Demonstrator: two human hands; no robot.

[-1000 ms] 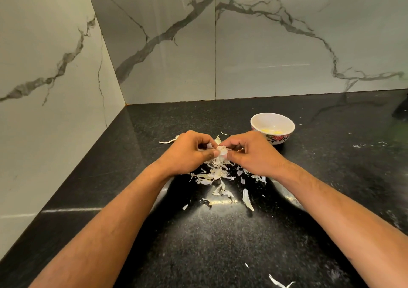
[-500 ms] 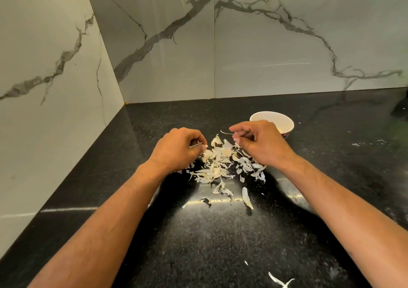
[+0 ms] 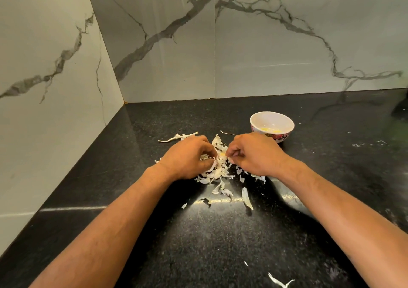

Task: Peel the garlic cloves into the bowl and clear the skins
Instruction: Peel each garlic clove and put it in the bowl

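On the black counter (image 3: 220,243), both hands' fingertips are buried in the garlic skins (image 3: 217,168); left hand (image 3: 187,157) and right hand (image 3: 256,153) curl, grasp unclear. Bowl (image 3: 272,124) stands just behind.

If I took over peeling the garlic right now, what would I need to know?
Left hand: fingers curled into the pile of skins, apparently gathering some.
Right hand: fingers curled at the pile's right edge; what they pinch cannot be seen.
Bowl: behind the right hand, upright, something yellowish inside, likely peeled cloves.
Done: much peeling, judging by the skins.
Left: clear the pile and the stray skins on the counter. Check the pile for unpeeled cloves.
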